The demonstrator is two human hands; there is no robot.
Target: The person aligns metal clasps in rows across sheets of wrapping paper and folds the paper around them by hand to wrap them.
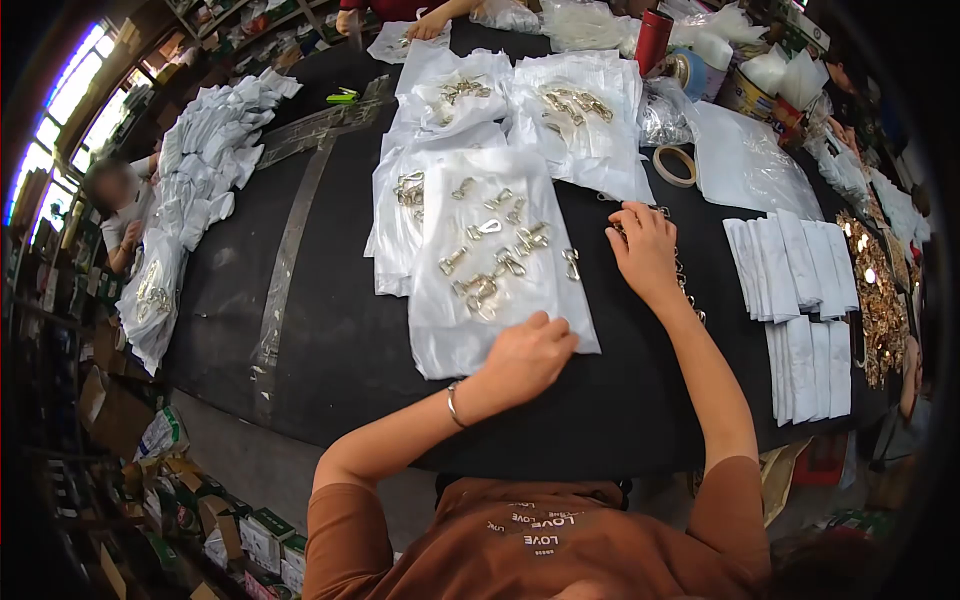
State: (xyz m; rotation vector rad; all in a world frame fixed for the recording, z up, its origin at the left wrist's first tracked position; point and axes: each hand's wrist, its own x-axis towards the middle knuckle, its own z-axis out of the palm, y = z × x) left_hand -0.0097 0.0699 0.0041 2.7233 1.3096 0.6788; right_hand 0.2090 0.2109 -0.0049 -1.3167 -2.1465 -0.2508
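Note:
My left hand (530, 355) is closed, knuckles up, over the lower right part of a white plastic bag (440, 335); its fingertips are hidden, so I cannot make out what is in them. Loose gold-coloured snap hooks (485, 229) are scattered on that bag, and one lies by its right edge. To the right, my right hand (645, 250) curls its fingers down over snap hooks at the black tabletop (630, 420). More hooks run in a row (682, 275) beside the wrist, partly covered by it.
Behind lie more bags with hooks (575, 105) on them. Folded white pouches (790, 270), a tape roll (675, 166) and gold pieces (875, 300) are at the right. Piled bags (200, 170) line the left edge. Another person's hand (430, 25) is at the far side.

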